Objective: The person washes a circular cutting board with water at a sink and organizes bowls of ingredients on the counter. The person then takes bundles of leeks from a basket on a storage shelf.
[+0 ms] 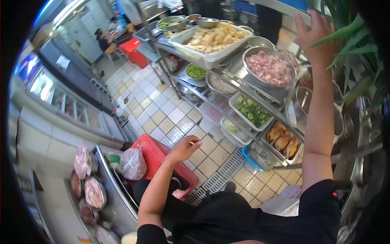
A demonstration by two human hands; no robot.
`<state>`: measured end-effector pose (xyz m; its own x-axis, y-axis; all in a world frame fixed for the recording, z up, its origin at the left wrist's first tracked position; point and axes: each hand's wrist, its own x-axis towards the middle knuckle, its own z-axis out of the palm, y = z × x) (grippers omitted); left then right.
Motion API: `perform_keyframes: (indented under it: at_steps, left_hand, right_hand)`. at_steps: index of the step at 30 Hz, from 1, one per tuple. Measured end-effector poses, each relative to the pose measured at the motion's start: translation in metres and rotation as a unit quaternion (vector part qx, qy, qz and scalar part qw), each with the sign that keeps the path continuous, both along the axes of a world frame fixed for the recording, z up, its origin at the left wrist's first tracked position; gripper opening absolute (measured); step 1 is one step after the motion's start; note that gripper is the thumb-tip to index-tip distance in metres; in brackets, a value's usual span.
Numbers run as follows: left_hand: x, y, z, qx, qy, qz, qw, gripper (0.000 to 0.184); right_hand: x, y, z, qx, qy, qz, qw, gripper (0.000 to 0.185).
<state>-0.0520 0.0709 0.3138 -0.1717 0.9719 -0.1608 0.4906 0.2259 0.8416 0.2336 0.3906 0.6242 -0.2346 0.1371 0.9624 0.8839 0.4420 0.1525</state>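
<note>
My left hand (pixel 185 149) hangs above the tiled floor, near a red plastic tub (pixel 152 152). Its fingers are curled together; a small pale spot shows at them, too small to name. My right hand (pixel 319 40) is raised high at the upper right, fingers apart, by the edge of the rack's upper shelf (pixel 280 6). Whether it touches that edge I cannot tell. Green plant leaves (pixel 355 38) cover part of it. Below it, a steel bowl of raw cut meat (pixel 268 67) stands on the metal rack, beside a white basket of pale yellow pieces (pixel 215 38).
Lower on the rack are a tub of cut green vegetables (pixel 250 110) and a tray of browned poultry pieces (pixel 283 142). At left, a steel counter (pixel 118 203) carries bowls of meat and a bagged item (pixel 133 164). A floor drain grate (pixel 217 177) crosses the tiles.
</note>
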Motion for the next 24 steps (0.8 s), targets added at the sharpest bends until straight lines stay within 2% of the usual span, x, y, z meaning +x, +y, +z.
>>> perform_keyframes:
  at_steps: [2, 3, 4, 6, 8, 10, 12, 14, 15, 16, 20, 24]
  left_hand:
    - [-0.017, -0.003, 0.002, -0.050, 0.041, -0.001, 0.998, 0.037]
    - [-0.019, -0.005, 0.003, -0.095, 0.083, 0.023, 0.992, 0.040]
    - [-0.015, -0.008, 0.003, -0.098, 0.075, 0.010, 0.992, 0.040]
    - [-0.006, -0.010, 0.008, -0.119, 0.330, -0.072, 0.934, 0.048]
    - [0.000, -0.012, 0.011, -0.141, 0.309, -0.113, 0.934, 0.052]
    - [0.002, -0.012, 0.022, -0.160, 0.194, -0.164, 0.954, 0.052]
    - [-0.001, -0.012, 0.028, -0.137, 0.189, -0.166, 0.958, 0.051]
    - [0.000, -0.006, 0.047, -0.126, 0.285, -0.113, 0.944, 0.053]
    - [-0.005, -0.005, 0.043, -0.118, 0.290, -0.094, 0.945, 0.051]
    - [-0.008, -0.005, 0.042, -0.121, 0.285, -0.097, 0.946, 0.051]
    - [-0.013, -0.004, 0.040, -0.127, 0.276, -0.083, 0.949, 0.051]
    - [-0.011, 0.001, 0.043, -0.156, 0.255, -0.095, 0.950, 0.051]
  right_hand:
    - [-0.003, -0.013, 0.002, 0.028, -0.011, -0.036, 0.999, 0.042]
    - [-0.008, -0.024, 0.004, 0.010, 0.019, -0.024, 0.999, 0.036]
    - [-0.015, -0.034, 0.004, -0.009, 0.047, -0.008, 0.999, 0.030]
    - [-0.022, -0.042, 0.004, 0.015, 0.044, -0.016, 0.999, 0.029]
    - [-0.020, -0.034, 0.004, 0.012, 0.035, -0.015, 0.999, 0.028]
    - [-0.016, -0.029, 0.004, 0.018, 0.021, -0.004, 1.000, 0.029]
    - [-0.019, -0.031, 0.005, 0.010, 0.013, -0.012, 1.000, 0.029]
    - [-0.023, -0.035, 0.004, -0.024, 0.025, -0.031, 0.999, 0.028]
    - [-0.022, -0.031, 0.003, 0.002, 0.019, -0.015, 1.000, 0.028]
    - [-0.021, -0.030, 0.002, 0.029, 0.013, 0.003, 0.999, 0.028]
    - [-0.027, -0.039, 0.004, 0.002, 0.017, -0.033, 0.999, 0.032]
    - [-0.026, -0.041, 0.000, 0.020, 0.007, -0.009, 1.000, 0.033]
